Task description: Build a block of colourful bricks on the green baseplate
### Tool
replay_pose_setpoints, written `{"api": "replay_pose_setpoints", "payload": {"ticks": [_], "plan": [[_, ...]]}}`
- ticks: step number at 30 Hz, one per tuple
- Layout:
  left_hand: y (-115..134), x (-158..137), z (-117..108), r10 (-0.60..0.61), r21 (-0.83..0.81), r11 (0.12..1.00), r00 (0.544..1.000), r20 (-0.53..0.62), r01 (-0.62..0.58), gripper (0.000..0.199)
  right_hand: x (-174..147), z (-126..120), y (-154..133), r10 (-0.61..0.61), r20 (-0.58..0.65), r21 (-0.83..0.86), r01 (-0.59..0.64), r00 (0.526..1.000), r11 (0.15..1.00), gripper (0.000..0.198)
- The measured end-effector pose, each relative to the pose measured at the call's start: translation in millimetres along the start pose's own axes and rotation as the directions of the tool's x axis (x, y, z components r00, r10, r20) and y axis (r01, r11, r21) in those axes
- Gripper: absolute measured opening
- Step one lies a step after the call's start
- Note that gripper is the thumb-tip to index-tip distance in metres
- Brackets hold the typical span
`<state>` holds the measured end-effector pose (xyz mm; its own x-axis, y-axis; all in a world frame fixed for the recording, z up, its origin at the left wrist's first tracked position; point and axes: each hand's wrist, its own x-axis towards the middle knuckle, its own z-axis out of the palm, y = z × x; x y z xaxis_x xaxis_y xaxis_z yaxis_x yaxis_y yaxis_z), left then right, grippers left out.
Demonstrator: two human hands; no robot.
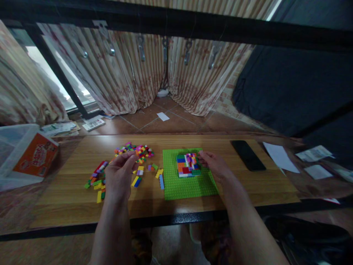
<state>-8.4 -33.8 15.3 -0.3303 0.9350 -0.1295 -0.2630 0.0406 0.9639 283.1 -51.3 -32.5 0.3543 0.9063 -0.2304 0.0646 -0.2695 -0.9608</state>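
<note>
A block of coloured toy bricks (184, 170), red, blue, white, orange and purple among them, sits on a green studded baseplate (176, 189). My right hand (214, 164) is at the far right corner of this block, fingers pinched together. Whether a brick is between those fingertips I cannot make out. Over the loose bricks on the left, my left hand (120, 173) is raised with thumb and fingers pressed together; anything in the pinch is hidden. Close by lie a yellow-and-blue pair of bricks (136, 181) and a long light-blue brick (161, 182) against the baseplate's left edge.
A heap of small loose bricks (142, 151) lies behind my left hand, with more bricks (97, 184) left of it. On the table's right is a black phone (248, 155). A clear plastic bin (16, 132) with an orange label stands beyond the left end.
</note>
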Motion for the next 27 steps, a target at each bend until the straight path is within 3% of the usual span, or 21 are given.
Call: {"api": "replay_pose_setpoints", "payload": {"ticks": [9,16,18,22,27], "plan": [[2,-1,2,0.003,0.001,1.0,1.0,-0.003,-0.003,0.029,-2,6,1,-0.057,-0.001,-0.103,0.057,0.998,0.993,0.046],[5,4,-9,0.038,-0.034,0.999,0.994,-0.101,-0.041,0.028,-1,3,1,-0.167,-0.043,-0.303,0.146,0.985,0.942,0.038],[7,6,-14,0.058,-0.071,0.995,0.987,-0.151,-0.069,0.028,-3,3,-1,-0.254,-0.122,-0.384,0.19,0.959,0.903,0.035],[11,7,-22,0.039,-0.167,0.983,0.979,-0.198,-0.073,0.031,-13,17,-8,-0.47,-0.247,-0.47,0.319,0.848,0.823,0.034],[12,7,-25,-0.013,-0.267,0.963,0.983,-0.183,-0.037,0.032,-37,54,-17,-0.628,-0.1,-0.417,0.541,0.772,0.731,0.025]]}}
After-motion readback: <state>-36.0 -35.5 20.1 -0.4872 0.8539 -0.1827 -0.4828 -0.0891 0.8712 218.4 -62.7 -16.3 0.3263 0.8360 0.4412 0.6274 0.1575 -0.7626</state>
